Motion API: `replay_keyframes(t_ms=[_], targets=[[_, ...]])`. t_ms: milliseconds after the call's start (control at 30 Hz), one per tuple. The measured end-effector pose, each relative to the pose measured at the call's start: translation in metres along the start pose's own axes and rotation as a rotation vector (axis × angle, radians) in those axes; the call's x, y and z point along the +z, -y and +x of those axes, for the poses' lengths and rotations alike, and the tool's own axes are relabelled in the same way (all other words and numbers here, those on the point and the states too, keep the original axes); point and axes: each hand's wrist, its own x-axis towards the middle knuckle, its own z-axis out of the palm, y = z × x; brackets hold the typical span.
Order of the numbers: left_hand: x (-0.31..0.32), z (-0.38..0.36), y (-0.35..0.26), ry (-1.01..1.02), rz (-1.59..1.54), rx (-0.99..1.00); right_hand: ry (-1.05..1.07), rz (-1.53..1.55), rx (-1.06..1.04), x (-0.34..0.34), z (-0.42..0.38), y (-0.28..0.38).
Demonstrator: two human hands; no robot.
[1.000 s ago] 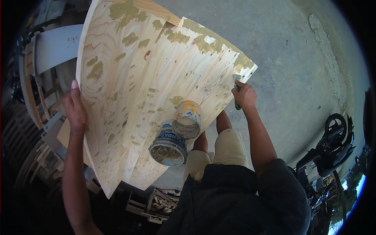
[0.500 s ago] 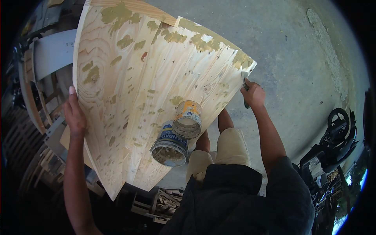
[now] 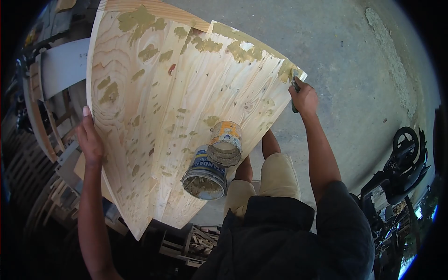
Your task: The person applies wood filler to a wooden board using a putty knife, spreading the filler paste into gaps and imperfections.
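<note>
A large wooden panel (image 3: 196,93) of joined pale planks lies before me, dotted with olive-brown filler patches. My right hand (image 3: 305,97) is closed round the handle of a putty knife (image 3: 295,80), its blade against the filler at the panel's right corner. At the left edge, my left hand (image 3: 89,142) grips the panel, one fingertip showing on the rim and the other fingers partly hidden. Two tins stand on the panel's near side: a smaller orange-and-white tin (image 3: 225,142) and a blue-labelled tin (image 3: 203,175), both crusted with filler around the rim.
Grey concrete floor (image 3: 345,79) stretches beyond the panel. A black motorbike (image 3: 403,163) stands at the right. Wood offcuts (image 3: 200,242) are piled below the panel's near end, and a white board (image 3: 65,65) leans among timber at the left.
My right hand has moved slightly up with the putty knife, from the panel's right edge onto the filler at the corner. My left hand keeps its place on the edge.
</note>
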Motion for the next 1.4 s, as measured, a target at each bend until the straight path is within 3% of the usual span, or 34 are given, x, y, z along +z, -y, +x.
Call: replay_keyframes(t_ms=[67, 200, 333, 533, 633, 767, 867, 1000, 1100, 1400], targets=[[0.008, -0.003, -0.007, -0.155, -0.010, 0.181, 0.045, -0.072, -0.036, 0.009, -0.004, 0.000], [0.006, -0.002, -0.004, -0.149, 0.025, 0.128, 0.203, -0.141, -0.008, -0.014, -0.013, 0.004], [0.004, 0.001, 0.007, -0.143, -0.018, 0.090, 0.011, -0.011, 0.046, -0.018, 0.012, -0.008], [0.003, 0.002, 0.011, -0.115, -0.023, 0.105, 0.170, -0.149, -0.024, -0.015, -0.007, -0.017], [0.005, -0.003, -0.003, -0.129, -0.038, 0.090, -0.006, -0.006, -0.048, -0.014, 0.003, -0.026], [0.009, -0.006, -0.005, -0.205, 0.029, 0.153, 0.033, -0.053, -0.028, -0.002, -0.003, -0.032], [0.005, -0.003, -0.005, -0.141, 0.016, 0.158, 0.082, -0.041, -0.023, -0.009, -0.024, -0.034], [0.003, -0.003, -0.010, -0.057, -0.044, 0.103, -0.046, 0.005, -0.171, 0.007, -0.033, -0.055], [0.008, -0.006, -0.015, -0.098, -0.060, 0.188, -0.136, -0.023, -0.226, 0.029, -0.019, -0.075], [0.004, -0.003, -0.011, -0.099, -0.043, 0.156, -0.086, -0.047, -0.100, 0.026, -0.048, -0.092]])
